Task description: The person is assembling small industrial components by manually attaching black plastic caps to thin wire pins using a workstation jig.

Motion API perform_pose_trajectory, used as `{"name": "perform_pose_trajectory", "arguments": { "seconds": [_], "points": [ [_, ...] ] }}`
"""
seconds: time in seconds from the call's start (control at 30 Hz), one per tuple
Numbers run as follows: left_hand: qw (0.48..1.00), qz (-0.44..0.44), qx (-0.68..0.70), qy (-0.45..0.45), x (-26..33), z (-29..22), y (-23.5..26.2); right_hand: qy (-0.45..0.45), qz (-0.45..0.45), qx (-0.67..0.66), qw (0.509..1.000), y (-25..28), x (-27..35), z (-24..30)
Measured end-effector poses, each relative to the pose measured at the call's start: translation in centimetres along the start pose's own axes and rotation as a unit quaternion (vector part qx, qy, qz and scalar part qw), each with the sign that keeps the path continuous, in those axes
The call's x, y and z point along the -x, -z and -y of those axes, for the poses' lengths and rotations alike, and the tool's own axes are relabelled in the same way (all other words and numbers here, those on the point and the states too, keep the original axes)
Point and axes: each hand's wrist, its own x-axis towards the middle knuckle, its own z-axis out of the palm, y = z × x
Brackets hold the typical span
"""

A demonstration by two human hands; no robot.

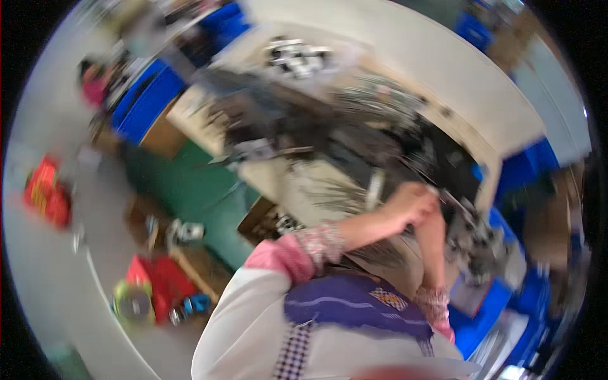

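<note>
The left hand (408, 204) meets the right hand (432, 214) over the pale beige counter (269, 179); blur hides whether either is closed or gripping anything. Irregular grey, metallic-looking parts (476, 246) lie heaped to their right, so keeping both hands steady and clear of that heap should help.

"What are the strips (339, 193) like?"
"Thin, grey, lying loose in a fanned bunch on the table (269, 182)."
"And the white piece (375, 187)?"
"Narrow and oblong, just beside the strips' right ends, its detail lost in blur."
"The grey parts (478, 244)?"
"Jumbled in a heap, farther right; single shapes are too blurred to tell."
</note>
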Motion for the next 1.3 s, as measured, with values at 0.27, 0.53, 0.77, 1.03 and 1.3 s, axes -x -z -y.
{"name": "perform_pose_trajectory", "arguments": {
  "seconds": [0.27,0.53,0.77,1.03,1.3],
  "points": [
    [0.998,-0.044,0.018,-0.049,1.4,-2.4,-1.1,0.004,0.049,-0.031,0.998,13.3,5.8,6.1],
    [0.991,-0.077,-0.015,-0.105,1.8,-2.7,-0.5,0.076,-0.167,-0.001,0.983,15.2,-7.8,3.5],
    [0.992,-0.085,0.037,-0.083,2.5,-2.3,-0.6,-0.048,0.203,-0.324,0.923,12.4,-10.7,4.4],
    [0.988,-0.110,0.057,-0.092,2.2,-2.9,-1.2,-0.105,0.230,-0.440,0.862,13.5,-11.2,2.9],
    [0.987,0.055,0.067,-0.132,1.6,-2.4,-0.6,-0.049,0.294,-0.302,0.906,14.7,-12.1,3.9]
  ]
}}
